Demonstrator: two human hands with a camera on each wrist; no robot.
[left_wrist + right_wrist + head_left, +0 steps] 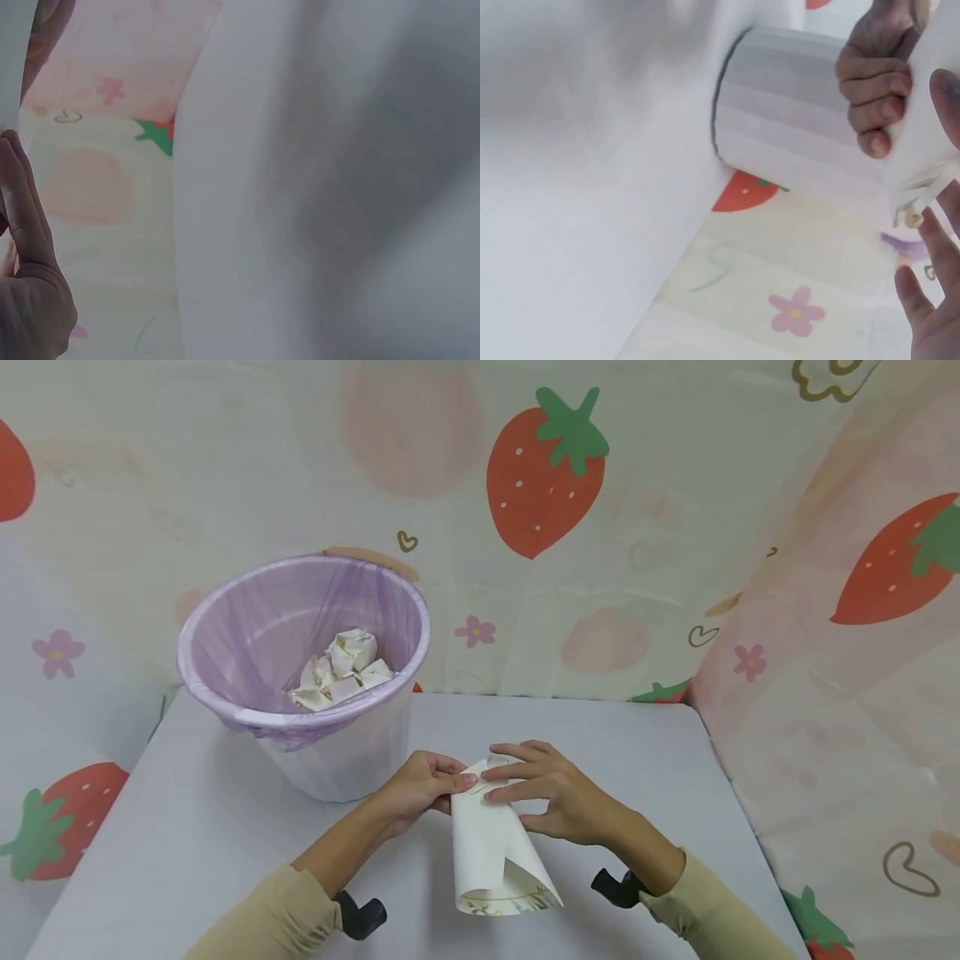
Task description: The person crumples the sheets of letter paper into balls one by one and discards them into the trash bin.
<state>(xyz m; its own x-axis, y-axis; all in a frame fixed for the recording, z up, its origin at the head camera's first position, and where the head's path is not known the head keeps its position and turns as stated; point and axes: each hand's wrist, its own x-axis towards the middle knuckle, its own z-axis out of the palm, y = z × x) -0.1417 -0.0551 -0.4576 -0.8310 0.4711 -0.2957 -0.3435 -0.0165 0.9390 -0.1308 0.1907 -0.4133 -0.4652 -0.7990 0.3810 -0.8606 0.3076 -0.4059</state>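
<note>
A white sheet of paper (483, 843), loosely rolled into a tube, shows a green and yellow print inside its flared near end. My left hand (420, 789) pinches its far left end, thumb on top and fingers beneath; the right wrist view shows those curled fingers (877, 112) against the paper. Over the far right end spreads my right hand (558, 793), its fingers lightly touching the paper's folded top and its thumb lower, by the right edge. In the left wrist view, only part of the right hand (30, 300) and a strip of paper (9, 67) appear at the left side.
Left of the hands stands a white bin (330, 768) with a purple liner (255, 652), holding several crumpled paper pieces (352, 652). A white-covered table (615, 735) lies under everything. Strawberry-print sheeting (450, 585) hangs behind and at both sides.
</note>
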